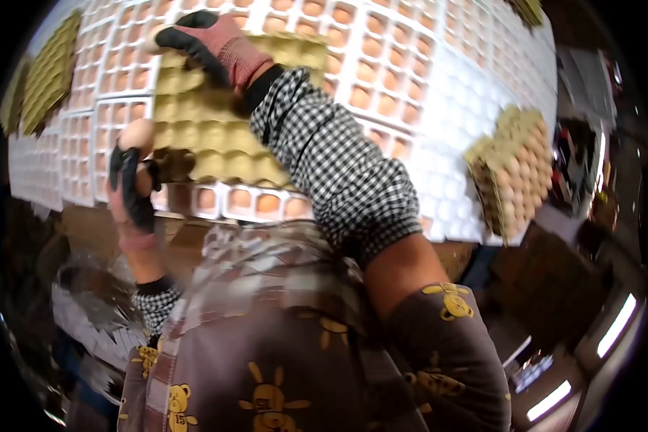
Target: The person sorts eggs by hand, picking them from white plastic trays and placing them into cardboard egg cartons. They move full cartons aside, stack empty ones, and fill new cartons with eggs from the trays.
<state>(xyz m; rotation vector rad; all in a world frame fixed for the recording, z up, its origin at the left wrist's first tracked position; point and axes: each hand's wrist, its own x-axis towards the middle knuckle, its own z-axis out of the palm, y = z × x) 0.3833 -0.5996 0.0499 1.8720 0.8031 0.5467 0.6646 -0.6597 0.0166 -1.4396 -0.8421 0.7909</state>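
My left hand [129,194], in a pink glove with dark fingers, is at the near left edge of the trays. Its fingers are closed around a brown egg [137,135], and part of a second egg [143,181] shows by the palm. My right hand [212,47], gloved alike, reaches across to the far left corner of a yellowish pulp egg tray [227,140]. At its fingertips is a pale egg [153,39], partly covered and blurred. The pulp tray lies on top of white trays [331,90] of eggs; the right forearm hides some of its cups.
White trays filled with eggs [387,79] spread over the table. At right, a tilted pulp tray of eggs [518,169] rests on white trays [446,144]. More pulp trays [50,72] lean at far left. Cardboard boxes [561,281] stand at lower right.
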